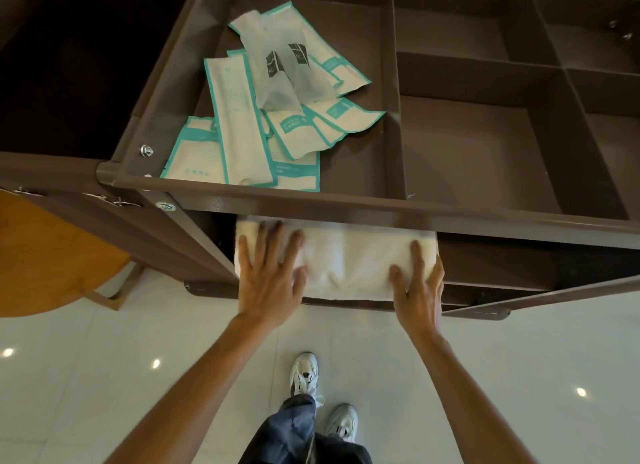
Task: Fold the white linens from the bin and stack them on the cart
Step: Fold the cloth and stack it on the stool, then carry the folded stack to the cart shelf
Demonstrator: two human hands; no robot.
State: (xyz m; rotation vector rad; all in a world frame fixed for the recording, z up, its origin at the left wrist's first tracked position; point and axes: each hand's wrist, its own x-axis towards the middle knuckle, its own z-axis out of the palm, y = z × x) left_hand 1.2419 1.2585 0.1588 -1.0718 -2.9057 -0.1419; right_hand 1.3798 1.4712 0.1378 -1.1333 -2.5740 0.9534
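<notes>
We log the brown metal service cart (346, 203) as filling the upper frame. Its top tray is divided into compartments, and an open shelf sits under the front rail.

The pale glossy tiled floor (104, 377) lies below. The bin is not in view.

The task item is a folded white terry linen (349, 255). It lies on that shelf just beneath the rail, with its near edge about level with the shelf lip.

The left hand (270, 276) rests flat on the linen's left part, fingers spread and straight. The right hand (420, 290) covers the right end, fingers mostly straight on top. We cannot tell whether the thumb hooks round the edge.

A loose pile of teal-bordered white paper packets (239, 124) sits in the tray's left compartment, apart from the linen.

Our judgement is that the step in hand is placement, with the fold done and the piece being seated on the cart.

We judge that the next move calls for an even push from both palms to square the linen to the shelf. The hands should then lift straight off so the top layer does not drag, before going back to the bin for another piece.
</notes>
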